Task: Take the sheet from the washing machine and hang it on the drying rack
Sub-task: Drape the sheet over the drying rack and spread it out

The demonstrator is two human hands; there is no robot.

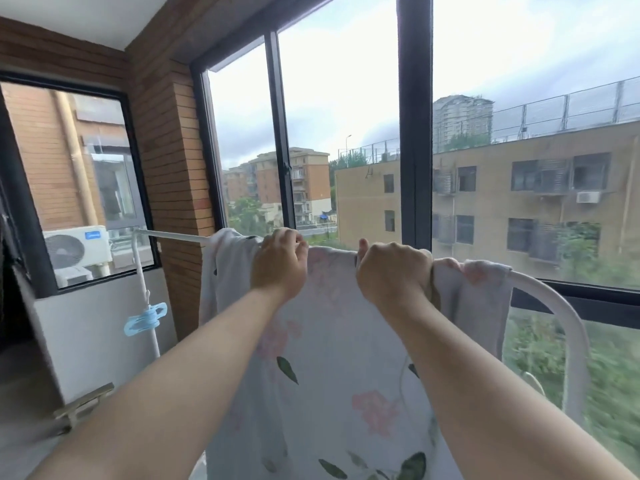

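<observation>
A floral sheet (332,358) lay draped over the top bar of a white drying rack (554,299) before a large window (346,116). The left hand (280,263) and right hand (394,271), near each other, were each clamped on the sheet along the bar. A blue clip (145,319) hung from the rack's left post.

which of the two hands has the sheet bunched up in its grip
The right hand: its fist closes around a gathered fold of the floral sheet at the rail. The left hand only pinches the top edge.
</observation>
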